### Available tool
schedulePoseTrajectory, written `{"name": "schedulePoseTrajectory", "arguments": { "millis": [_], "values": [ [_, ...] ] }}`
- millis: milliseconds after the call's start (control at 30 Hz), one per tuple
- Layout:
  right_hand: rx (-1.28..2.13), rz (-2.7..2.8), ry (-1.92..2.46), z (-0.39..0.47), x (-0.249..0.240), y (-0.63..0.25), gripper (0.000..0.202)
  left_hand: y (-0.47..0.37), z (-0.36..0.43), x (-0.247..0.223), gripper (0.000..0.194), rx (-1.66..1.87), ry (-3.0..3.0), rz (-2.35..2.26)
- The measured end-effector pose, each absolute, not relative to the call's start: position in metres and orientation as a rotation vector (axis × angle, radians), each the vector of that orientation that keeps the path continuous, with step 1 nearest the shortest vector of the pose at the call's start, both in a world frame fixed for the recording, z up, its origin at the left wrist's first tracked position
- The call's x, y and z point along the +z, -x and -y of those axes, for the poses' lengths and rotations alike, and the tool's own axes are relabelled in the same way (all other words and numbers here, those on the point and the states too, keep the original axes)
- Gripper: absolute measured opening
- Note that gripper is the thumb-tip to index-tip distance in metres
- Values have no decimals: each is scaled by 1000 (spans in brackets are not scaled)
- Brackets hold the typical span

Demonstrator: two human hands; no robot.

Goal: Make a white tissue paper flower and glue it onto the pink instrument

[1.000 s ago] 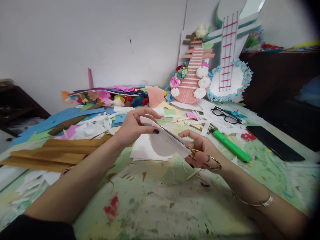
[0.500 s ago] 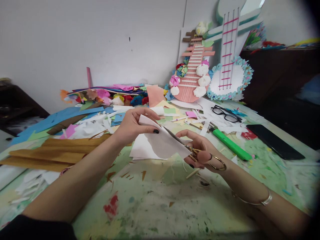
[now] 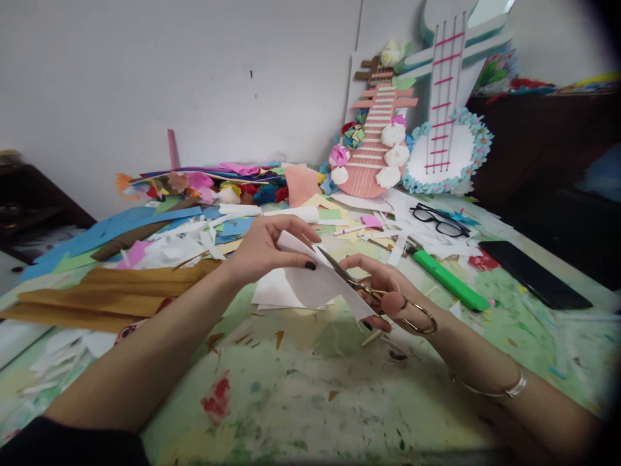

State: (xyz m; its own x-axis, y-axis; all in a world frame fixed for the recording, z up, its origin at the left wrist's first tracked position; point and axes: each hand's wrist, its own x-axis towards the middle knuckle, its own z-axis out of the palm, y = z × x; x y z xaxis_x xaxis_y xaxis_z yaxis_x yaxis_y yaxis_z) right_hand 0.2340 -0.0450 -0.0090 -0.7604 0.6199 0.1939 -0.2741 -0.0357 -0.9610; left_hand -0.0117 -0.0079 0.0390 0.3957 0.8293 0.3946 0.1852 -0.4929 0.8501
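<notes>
My left hand pinches a white sheet of paper between thumb and fingers, holding it tilted above the table. In my right hand are gold-handled scissors, with fingers and thumb through the loops. Their dark blades point up and left along the paper's right edge, and a strip of paper hangs down beside the handles. More white paper lies on the table just beneath the held sheet.
Brown crepe paper and white scraps cover the left. At right lie a green utility knife, black glasses and a black phone. Two decorated paper instruments, one pink, one pale blue, lean on the wall.
My left hand has shifted slightly right and down with the paper. The scissors' blades have moved a little, and the cut strip now hangs lower by my right hand.
</notes>
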Motion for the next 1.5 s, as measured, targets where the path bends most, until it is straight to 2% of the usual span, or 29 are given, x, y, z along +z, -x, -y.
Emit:
{"name": "schedulePoseTrajectory", "arguments": {
  "millis": [433, 733, 900, 1233, 1500],
  "values": [
    [1854, 1573, 478, 46, -7, -232, 74, 10, 6, 34, 31, 1063, -1863, -873],
    [1852, 1559, 461, 46, -4, -233, 73, 13, 3, 32, 18, 1095, -1688, -790],
    [1865, 1573, 469, 46, -5, -234, 77, 14, 3, 35, 21, 1080, -1592, -795],
    [1870, 1607, 428, 45, -6, -236, 73, 16, 3, 33, 17, 1041, -1692, -775],
    [1897, 1625, 410, 43, -11, -235, 83, 14, 5, 35, 13, 992, -1812, -780]
  ]
}}
